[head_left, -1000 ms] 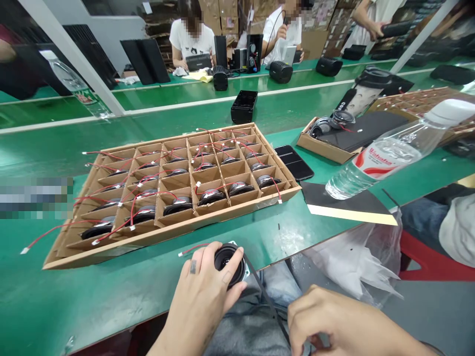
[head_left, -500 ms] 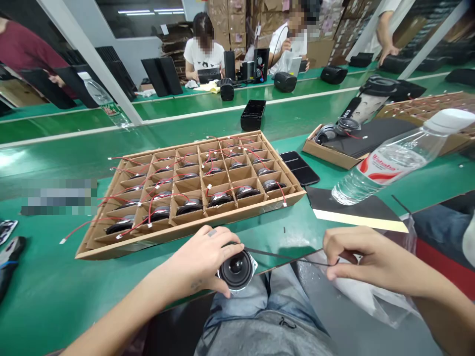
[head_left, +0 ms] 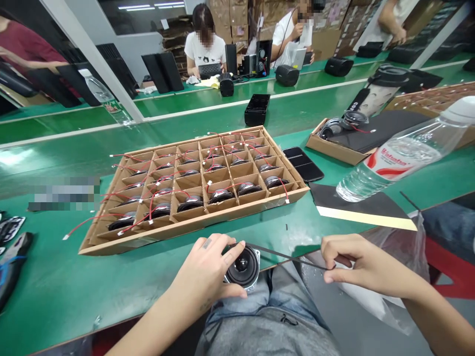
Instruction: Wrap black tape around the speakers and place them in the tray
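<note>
My left hand (head_left: 213, 269) is closed around a small round loudspeaker (head_left: 242, 266) with a black cone and a metal frame, held over my lap at the table's edge. A thin black strip (head_left: 285, 255) runs from the speaker's upper rim, under my left fingers, across to the right. Its other end is pinched between thumb and forefinger of my right hand (head_left: 347, 262), and the strip is stretched nearly straight. Beyond my hands lies a cardboard box with dividers (head_left: 193, 217), its cells holding several speakers with red wires.
Right of the box lie a black phone (head_left: 303, 164), a black sheet with a pale strip (head_left: 365, 212) and a water bottle (head_left: 397, 158). Pliers (head_left: 15, 267) lie far left. A black speaker housing (head_left: 257, 110) stands behind the box. Co-workers sit across the green table (head_left: 178, 116).
My left hand and the speaker have shifted slightly right. The strip stays stretched between both hands. The view has tilted a little.
</note>
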Tool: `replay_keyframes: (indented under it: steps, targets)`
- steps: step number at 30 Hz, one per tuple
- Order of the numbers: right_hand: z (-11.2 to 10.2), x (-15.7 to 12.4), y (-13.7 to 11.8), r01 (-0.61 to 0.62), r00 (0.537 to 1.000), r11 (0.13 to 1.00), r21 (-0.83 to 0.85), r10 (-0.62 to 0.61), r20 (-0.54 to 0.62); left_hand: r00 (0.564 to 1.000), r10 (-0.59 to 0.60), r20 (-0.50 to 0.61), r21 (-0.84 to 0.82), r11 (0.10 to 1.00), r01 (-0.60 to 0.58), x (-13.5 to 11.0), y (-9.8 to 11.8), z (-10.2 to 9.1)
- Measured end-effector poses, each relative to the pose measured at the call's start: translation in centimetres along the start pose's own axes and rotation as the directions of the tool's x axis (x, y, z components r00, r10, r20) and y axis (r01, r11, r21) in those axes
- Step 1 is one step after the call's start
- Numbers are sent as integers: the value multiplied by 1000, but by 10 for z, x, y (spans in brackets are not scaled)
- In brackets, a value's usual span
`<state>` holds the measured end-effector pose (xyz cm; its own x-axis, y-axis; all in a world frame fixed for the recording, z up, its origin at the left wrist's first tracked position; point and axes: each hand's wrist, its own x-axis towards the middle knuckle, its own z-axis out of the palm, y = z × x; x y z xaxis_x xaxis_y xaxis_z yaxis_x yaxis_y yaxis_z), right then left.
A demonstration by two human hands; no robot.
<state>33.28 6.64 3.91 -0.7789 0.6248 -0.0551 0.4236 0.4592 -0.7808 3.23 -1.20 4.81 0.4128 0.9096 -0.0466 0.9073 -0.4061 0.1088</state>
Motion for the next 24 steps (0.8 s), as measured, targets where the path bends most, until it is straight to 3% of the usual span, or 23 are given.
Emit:
replay_keyframes:
  steps: [10, 15, 24]
  targets:
    - [32, -14, -12, 42, 999, 997, 65, -43, 16, 992, -25, 127, 63, 998, 17, 7, 4, -7]
    - [46, -14, -21, 28, 997, 995, 93, -34, 72, 991, 7, 137, 109, 994, -22, 8, 4, -7]
    - [73, -6, -33, 131, 982, 983, 125, -146, 120, 992, 62, 111, 240, 967, -87, 6, 10, -6]
